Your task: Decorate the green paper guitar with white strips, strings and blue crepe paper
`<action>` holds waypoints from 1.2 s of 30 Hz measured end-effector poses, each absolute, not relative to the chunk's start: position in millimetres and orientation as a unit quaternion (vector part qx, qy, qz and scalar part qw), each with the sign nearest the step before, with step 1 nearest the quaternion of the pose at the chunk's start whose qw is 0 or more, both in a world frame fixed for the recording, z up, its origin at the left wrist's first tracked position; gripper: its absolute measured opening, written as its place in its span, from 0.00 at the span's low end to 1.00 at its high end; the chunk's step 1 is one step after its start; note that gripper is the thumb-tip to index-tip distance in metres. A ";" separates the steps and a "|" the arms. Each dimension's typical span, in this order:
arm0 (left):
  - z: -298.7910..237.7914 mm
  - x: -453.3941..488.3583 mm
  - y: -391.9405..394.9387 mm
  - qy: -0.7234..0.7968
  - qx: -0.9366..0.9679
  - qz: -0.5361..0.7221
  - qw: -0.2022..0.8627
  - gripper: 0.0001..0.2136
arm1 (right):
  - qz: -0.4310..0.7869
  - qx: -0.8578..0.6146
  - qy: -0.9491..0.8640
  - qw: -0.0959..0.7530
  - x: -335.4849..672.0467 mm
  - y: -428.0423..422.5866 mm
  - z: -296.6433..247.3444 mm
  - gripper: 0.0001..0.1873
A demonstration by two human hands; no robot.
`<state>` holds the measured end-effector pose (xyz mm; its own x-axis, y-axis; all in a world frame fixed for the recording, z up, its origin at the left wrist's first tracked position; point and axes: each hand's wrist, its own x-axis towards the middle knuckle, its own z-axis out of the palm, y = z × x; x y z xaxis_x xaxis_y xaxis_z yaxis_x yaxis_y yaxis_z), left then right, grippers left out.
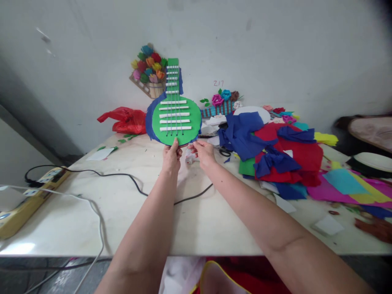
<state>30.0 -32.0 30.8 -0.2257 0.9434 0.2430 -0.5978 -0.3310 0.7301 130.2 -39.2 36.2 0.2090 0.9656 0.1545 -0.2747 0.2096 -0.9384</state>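
Note:
A handmade paper guitar (196,110) stands upright in front of me, its round green face backed with dark blue. White strips cross its body and neck, and thin strings run down to small holes near the bottom. My left hand (173,156) grips the lower edge, with the thumb pressed on the green front. On the lower right edge, my right hand (203,152) pinches the blue border between thumb and fingers. Just behind the hands, a small whitish object (190,158) is partly hidden, so I cannot tell what it is.
Crumpled blue (245,132) and red paper (306,157) lie piled at the right, near black-handled scissors (225,152). A red plastic bag (130,120) sits at the back left. A power strip (36,200) and black cable (113,174) occupy the left side. Paper flowers (150,63) lean against the wall.

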 end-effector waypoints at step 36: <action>30.0 31.6 -34.0 0.236 0.319 0.731 0.556 0.17 | 0.468 -0.375 -0.440 0.669 130.8 -36.0 29.2 0.08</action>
